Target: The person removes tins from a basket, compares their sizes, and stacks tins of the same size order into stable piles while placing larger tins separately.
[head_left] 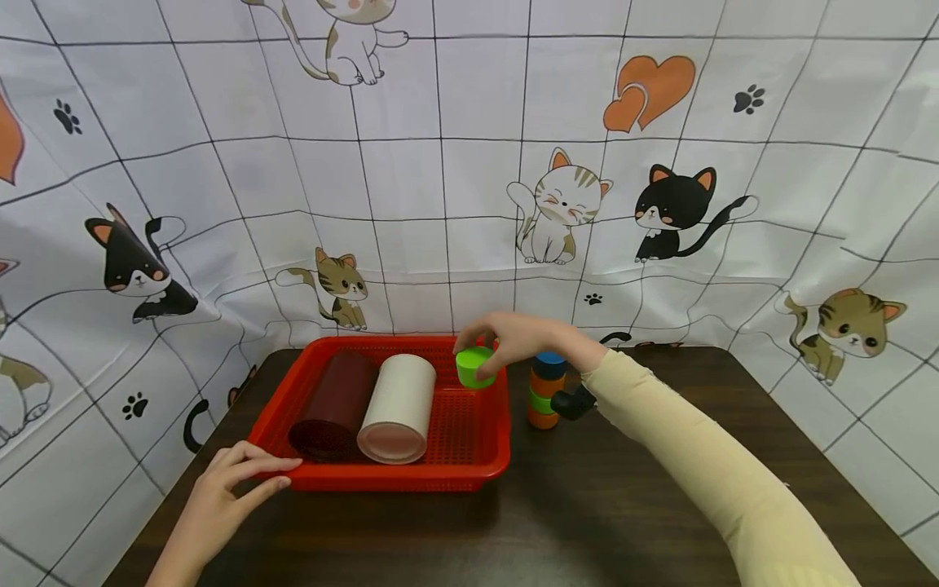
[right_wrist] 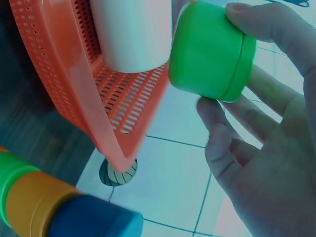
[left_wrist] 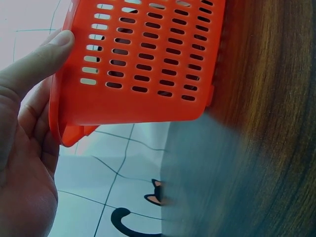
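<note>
My right hand (head_left: 506,338) pinches a small bright green round container (right_wrist: 207,52) between thumb and fingers, holding it above the right part of a red plastic basket (head_left: 469,471). A line runs round the container near one end. My left hand (head_left: 227,493) grips the basket's near left corner; in the left wrist view its thumb (left_wrist: 52,49) lies against the outside of the rim, with the fingers behind it. Inside the basket a dark brown cylinder (head_left: 337,403) and a cream-white cylinder (head_left: 399,399) lie side by side toward the left.
Just right of the basket stands a stack of small round containers in blue (head_left: 548,364), orange (head_left: 546,385) and green (head_left: 541,403), partly behind my right wrist. A white, cat-patterned sheet (head_left: 469,179) hangs behind the dark wooden table (head_left: 609,505).
</note>
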Demonstrator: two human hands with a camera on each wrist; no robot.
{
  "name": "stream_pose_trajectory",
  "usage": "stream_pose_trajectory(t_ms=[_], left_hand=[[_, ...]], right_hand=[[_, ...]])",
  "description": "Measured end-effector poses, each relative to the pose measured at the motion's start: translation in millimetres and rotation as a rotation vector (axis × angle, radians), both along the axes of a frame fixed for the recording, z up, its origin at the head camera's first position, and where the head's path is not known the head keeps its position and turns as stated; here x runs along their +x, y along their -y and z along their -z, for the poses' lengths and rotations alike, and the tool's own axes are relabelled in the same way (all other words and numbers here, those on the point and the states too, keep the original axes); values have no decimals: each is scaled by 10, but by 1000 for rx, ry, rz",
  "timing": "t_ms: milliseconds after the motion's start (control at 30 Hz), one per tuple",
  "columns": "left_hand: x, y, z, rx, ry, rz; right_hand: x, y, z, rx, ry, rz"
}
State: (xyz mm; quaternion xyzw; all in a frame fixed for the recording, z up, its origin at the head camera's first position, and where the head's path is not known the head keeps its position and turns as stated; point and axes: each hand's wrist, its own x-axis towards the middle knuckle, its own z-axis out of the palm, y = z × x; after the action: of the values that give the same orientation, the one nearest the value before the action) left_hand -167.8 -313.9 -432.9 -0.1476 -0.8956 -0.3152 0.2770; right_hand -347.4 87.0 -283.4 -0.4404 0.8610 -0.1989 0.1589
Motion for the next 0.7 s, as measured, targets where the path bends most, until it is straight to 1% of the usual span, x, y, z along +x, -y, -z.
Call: stream_pose_trajectory(t_ms=[100,267,533,700], left_hand=[[8,-6,-1,-7,6,-15],[9,-9,4,-8,17,-21],[4,-12,3,-9,24,-24],[13,-18,1,-17,32,-28]], right_hand=[[21,-88,-53,-49,-37,19],[32,-250,-117,-134,-90,60],[36,-539,-201,-149,-181,155],[48,-693,-214,-178,-210,207]])
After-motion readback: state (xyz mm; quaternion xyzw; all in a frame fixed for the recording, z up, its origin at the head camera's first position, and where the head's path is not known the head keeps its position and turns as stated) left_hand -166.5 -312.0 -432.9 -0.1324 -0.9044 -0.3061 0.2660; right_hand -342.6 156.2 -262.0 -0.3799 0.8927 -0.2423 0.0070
